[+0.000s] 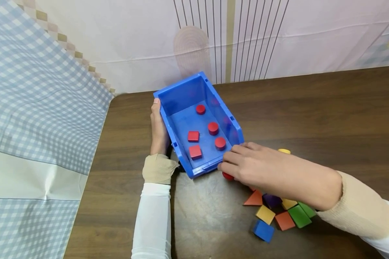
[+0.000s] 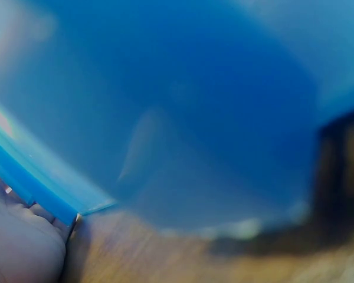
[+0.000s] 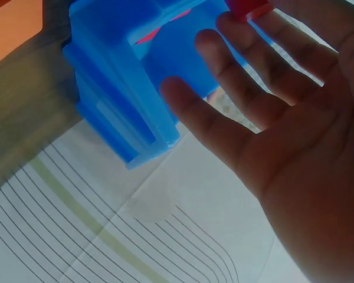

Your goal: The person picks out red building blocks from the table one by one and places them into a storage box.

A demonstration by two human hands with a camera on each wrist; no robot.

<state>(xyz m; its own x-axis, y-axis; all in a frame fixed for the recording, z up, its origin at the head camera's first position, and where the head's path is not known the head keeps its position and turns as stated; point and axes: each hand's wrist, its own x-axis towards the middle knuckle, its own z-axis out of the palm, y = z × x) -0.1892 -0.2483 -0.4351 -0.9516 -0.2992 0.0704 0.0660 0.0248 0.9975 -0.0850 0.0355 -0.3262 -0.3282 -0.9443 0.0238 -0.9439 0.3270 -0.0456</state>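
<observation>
A blue plastic bin (image 1: 181, 115) lies on the table, turned at an angle. Inside it are several red blocks, round ones such as this red cylinder (image 1: 213, 128) and square ones such as this red cube (image 1: 195, 152). My left hand (image 1: 159, 127) holds the bin by its left wall; in the left wrist view the bin's blurred blue side hides most of that hand. By the bin's near right corner, my right hand (image 1: 249, 163) pinches a red round block (image 1: 227, 176) between thumb and fingertips. The right wrist view shows that red block (image 3: 248, 7) at the top edge.
Loose coloured blocks lie below the right forearm, among them a blue block (image 1: 263, 231), a green block (image 1: 299, 216), an orange triangle (image 1: 254, 198) and a yellow block (image 1: 265, 214). A patterned cloth (image 1: 133, 43) hangs behind the table, and a checked cloth (image 1: 45, 97) at left.
</observation>
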